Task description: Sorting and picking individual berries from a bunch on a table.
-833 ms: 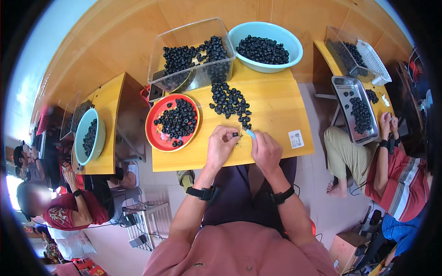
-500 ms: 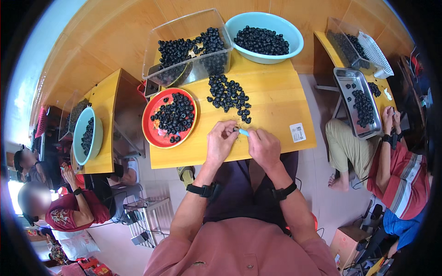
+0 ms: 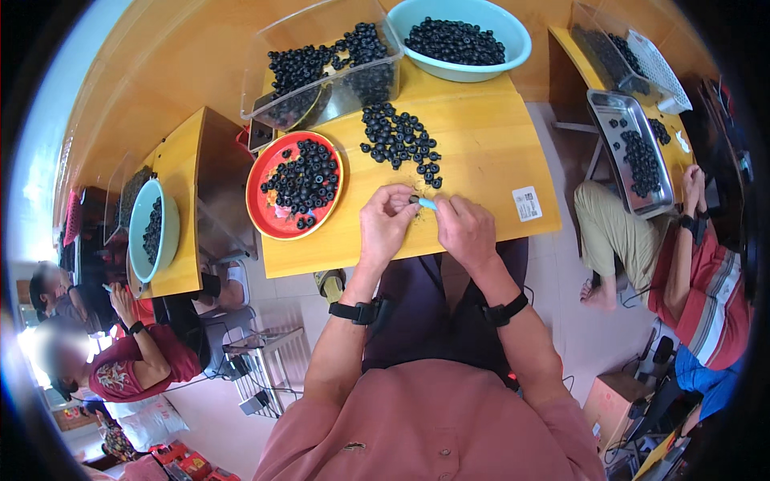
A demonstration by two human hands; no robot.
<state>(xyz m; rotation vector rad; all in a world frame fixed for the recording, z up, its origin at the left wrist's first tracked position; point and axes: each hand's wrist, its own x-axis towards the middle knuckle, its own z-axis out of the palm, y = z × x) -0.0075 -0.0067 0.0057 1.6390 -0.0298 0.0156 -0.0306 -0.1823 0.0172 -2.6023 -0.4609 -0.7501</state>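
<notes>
Over the front part of the yellow table (image 3: pixel 489 152), my left hand (image 3: pixel 383 224) pinches a small round black part (image 3: pixel 414 200) between thumb and fingertips. My right hand (image 3: pixel 468 228) is closed on a short light-blue stick-like tool (image 3: pixel 427 204), its tip touching or close to that part. The tool's tip is too small to make out. Just beyond my hands lies a loose pile of small black ring-shaped parts (image 3: pixel 399 138). To the left, a round red plate (image 3: pixel 258 210) with a yellow rim holds more of them.
At the table's back stand a clear plastic box (image 3: pixel 353 90) and a light-blue basin (image 3: pixel 473 74), both holding black parts. A white label (image 3: pixel 527 204) is on the right. People work at side tables, with another basin (image 3: pixel 170 240) at left and a metal tray (image 3: pixel 659 188) at right.
The whole view has shifted slightly, so the table sits higher in the picture. Both hands keep their pinch on the black part and the blue tool, with little change between them.
</notes>
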